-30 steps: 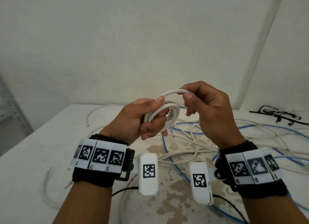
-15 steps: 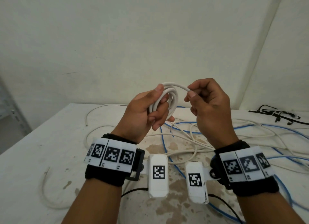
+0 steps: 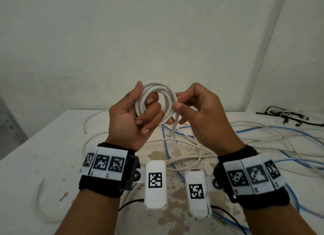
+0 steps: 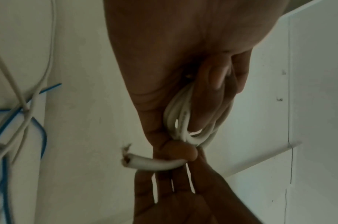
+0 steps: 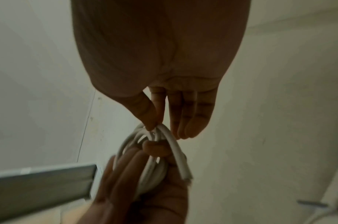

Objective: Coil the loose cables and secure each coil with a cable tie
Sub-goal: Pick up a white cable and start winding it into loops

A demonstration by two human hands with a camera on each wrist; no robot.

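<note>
A white cable [image 3: 154, 101], wound into a small coil of several loops, is held up in the air above the table [image 3: 35, 156], between the 2 hands. The left side of the coil is gripped by the left hand [image 3: 129, 119], with the thumb laid up over the outside and the fingers curled through the loops. The right side of the coil is pinched by the right hand [image 3: 199, 115] between thumb and forefinger, while the other fingers are held loosely curled. The cut end of the cable [image 3: 172, 129] hangs down just below the pinch; in the left wrist view it sticks out to the left, with bare wire showing at the tip.

On the table beneath the hands, loose white cables [image 3: 184, 147] and blue cables [image 3: 263, 129] are spread in a tangle toward the right. At the far right, a bundle of black cable ties [image 3: 287, 116] is laid near the wall. Brown stains [image 3: 175, 191] are seen on the near part of the table.
</note>
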